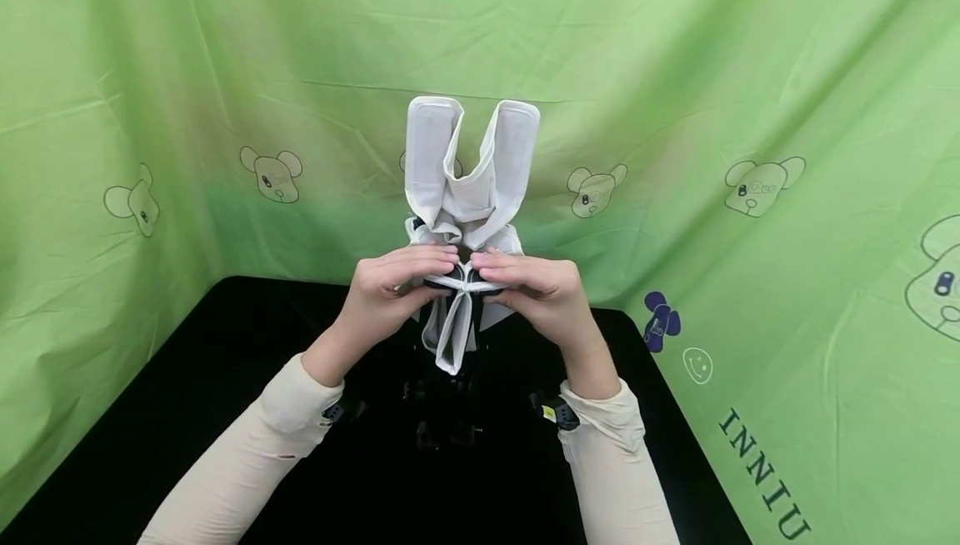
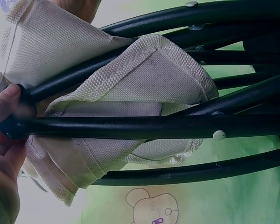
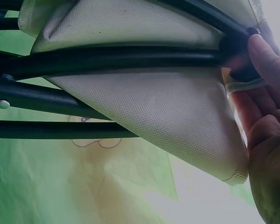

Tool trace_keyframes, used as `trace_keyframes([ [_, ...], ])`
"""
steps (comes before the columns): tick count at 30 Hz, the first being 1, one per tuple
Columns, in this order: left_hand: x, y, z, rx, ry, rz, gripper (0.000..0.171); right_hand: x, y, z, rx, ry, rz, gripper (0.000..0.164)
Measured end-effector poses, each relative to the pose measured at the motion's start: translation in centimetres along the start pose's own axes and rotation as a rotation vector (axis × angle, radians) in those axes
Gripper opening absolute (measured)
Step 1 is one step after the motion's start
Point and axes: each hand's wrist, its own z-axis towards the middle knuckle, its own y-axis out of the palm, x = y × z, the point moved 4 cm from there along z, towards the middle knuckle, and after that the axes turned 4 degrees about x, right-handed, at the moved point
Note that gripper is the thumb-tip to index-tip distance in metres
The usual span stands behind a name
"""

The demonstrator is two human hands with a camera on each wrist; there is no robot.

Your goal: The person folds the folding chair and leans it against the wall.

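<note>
Evidently, the left hand [image 1: 386, 278] and right hand [image 1: 543, 287] each grip a top corner of the frame [image 2: 130, 127], gathered over the table [image 1: 337, 478] with cloth [image 1: 429, 145] loose about it. Moving both evenly, without pinching folds in the frame, should serve best.

Green drapes [image 1: 480, 53] on three sides, cartoon animal prints [image 1: 278, 177]; black tabletop [image 1: 495, 495], perhaps cloth-covered; "INNIU" lettering [image 1: 760, 470] lower right.
</note>
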Motion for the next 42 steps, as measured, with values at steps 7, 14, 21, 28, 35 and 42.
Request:
trace_keyframes([
  [7,-0.1,0.1,0.1,0.009,-0.02,-0.039,0.04,0.1,0.0,0.1,-0.016,0.0,0.027,0.062],
  [14,-0.2,0.2,-0.3,0.032,-0.052,-0.071,0.04,0.0,0.0,-0.2,-0.009,0.003,0.022,0.055],
  [21,0.0,0.4,-0.6,0.041,-0.047,-0.048,0.043,-0.5,-0.1,-0.5,-0.013,-0.029,-0.098,0.049],
  [28,0.5,0.3,-0.9,0.022,0.003,0.054,0.039,-1.2,-0.1,-1.0,0.001,-0.044,-0.234,0.041],
  [35,1.2,-0.1,-1.1,-0.002,0.049,0.186,0.036,-1.9,0.0,-1.5,0.013,-0.064,-0.393,0.036],
  [42,1.6,-0.4,-1.1,0.01,0.085,0.25,0.039,-2.7,0.2,-1.3,0.024,-0.097,-0.476,0.034],
])
